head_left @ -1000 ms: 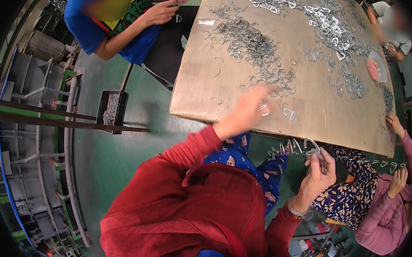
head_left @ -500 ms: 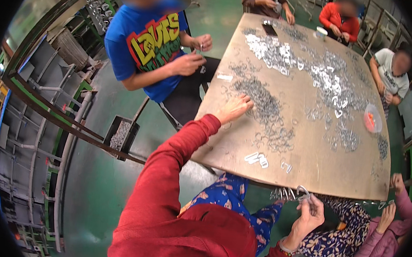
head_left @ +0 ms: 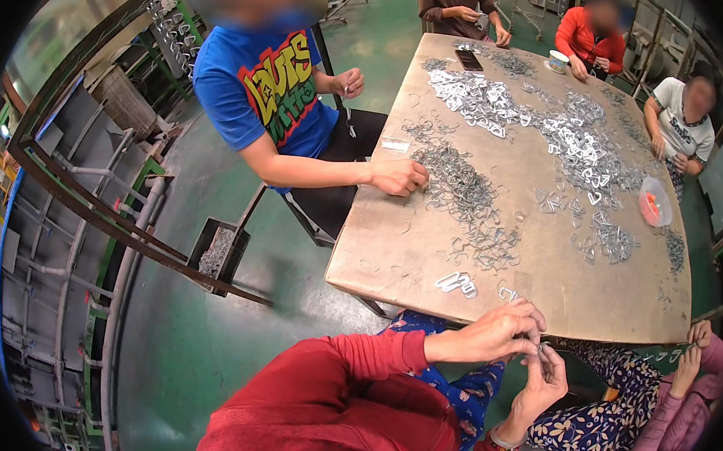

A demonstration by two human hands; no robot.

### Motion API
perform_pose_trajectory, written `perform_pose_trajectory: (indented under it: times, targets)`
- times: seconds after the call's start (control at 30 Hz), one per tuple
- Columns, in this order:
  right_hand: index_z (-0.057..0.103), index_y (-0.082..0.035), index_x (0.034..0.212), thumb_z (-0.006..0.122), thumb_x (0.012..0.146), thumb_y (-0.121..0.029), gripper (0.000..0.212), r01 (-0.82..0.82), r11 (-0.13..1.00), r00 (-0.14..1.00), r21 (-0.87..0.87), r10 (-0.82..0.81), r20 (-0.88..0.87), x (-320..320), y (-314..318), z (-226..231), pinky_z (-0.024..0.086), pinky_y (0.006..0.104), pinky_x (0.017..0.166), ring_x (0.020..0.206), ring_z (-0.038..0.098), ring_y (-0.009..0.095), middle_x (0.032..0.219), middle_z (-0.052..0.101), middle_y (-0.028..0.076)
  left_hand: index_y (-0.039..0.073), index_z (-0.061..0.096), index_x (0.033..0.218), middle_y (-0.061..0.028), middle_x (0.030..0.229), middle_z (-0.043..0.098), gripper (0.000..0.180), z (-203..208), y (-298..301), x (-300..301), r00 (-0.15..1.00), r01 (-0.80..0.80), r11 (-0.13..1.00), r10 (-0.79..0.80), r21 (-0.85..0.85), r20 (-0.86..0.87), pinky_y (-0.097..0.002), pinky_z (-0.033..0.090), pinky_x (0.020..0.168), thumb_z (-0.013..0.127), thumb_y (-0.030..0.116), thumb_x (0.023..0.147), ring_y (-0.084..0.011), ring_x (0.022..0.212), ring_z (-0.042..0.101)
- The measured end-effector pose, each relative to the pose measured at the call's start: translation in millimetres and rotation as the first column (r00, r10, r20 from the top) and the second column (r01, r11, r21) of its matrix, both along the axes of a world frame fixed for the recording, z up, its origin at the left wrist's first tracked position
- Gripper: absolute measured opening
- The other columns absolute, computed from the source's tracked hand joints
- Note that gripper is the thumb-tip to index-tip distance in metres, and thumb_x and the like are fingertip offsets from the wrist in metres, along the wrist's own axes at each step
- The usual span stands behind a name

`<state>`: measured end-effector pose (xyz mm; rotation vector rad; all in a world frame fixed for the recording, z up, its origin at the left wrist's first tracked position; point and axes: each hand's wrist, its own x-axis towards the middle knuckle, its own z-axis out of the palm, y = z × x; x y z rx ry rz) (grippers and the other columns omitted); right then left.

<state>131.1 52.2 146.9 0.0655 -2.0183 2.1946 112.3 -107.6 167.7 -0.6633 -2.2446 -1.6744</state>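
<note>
My left hand (head_left: 501, 332) and my right hand (head_left: 542, 382) meet just off the table's front edge, fingertips pinched together. A bit of a small grey metal hook (head_left: 541, 349) shows at the right fingertips; the rest is hidden by the fingers. What the left fingertips pinch is too small to make out. Just beyond my hands, a few flat whitish metal loops (head_left: 456, 283) lie on the table (head_left: 393, 257). Farther off spreads a pile of thin grey wire clips (head_left: 465, 187). Another heap, of brighter metal loops (head_left: 585, 145), runs across the middle.
At left, a person in a blue T-shirt (head_left: 262, 93) reaches onto the table. Others sit or stand around it; one in a pink sleeve (head_left: 657, 439) is at my right. A clear tub (head_left: 655, 204), a cup (head_left: 557, 61), a phone (head_left: 469, 59) and a floor bin (head_left: 219, 253) stand about.
My left hand has come back from the wire clip pile to my right hand. The person in blue has lowered one hand to that pile and raised the other with hanging pieces.
</note>
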Motion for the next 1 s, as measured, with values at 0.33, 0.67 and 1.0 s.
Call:
perform_pose_trajectory:
  times: [0.33,0.67,1.0]
  targets:
    - [0.062,0.007,0.093,0.060,0.079,0.007,0.015,0.036,0.988,0.997,0.150,-0.024,-0.076,-13.4,16.5,15.1,0.046,0.0208,0.064,0.069,0.055,0.011,0.082,0.060,0.007,0.003,0.056,0.090,-0.0116,0.085,0.059,0.009,-7.2,21.7,-6.9,0.982,0.100,0.980,-0.126,0.174,0.141,-0.0361,0.045,0.076,0.057,0.009,0.083,-0.0298,0.085,0.057]
    - [0.062,0.000,0.104,0.058,0.082,-0.014,0.026,0.209,0.540,0.958,0.816,0.056,-0.282,-253.2,89.3,-99.4,0.044,0.0401,0.084,0.094,0.057,0.036,0.096,0.061,0.022,-0.002,0.054,0.082,-0.0118,0.083,0.063,0.008,-11.3,38.3,2.8,0.952,0.111,0.984,-0.145,0.140,0.268,-0.0289,0.050,0.074,0.061,-0.004,0.080,-0.0183,0.083,0.062]
    - [0.056,0.002,0.083,0.071,0.069,-0.007,0.023,0.190,0.739,0.981,0.647,-0.112,-0.160,-308.2,45.6,-108.6,0.046,0.0400,0.063,0.073,0.059,0.029,0.075,0.059,0.018,0.000,0.058,0.084,-0.0090,0.086,0.065,0.010,-7.1,25.5,10.8,0.983,0.080,0.994,-0.091,0.074,0.158,-0.0304,0.048,0.074,0.066,0.003,0.078,-0.0198,0.084,0.063]
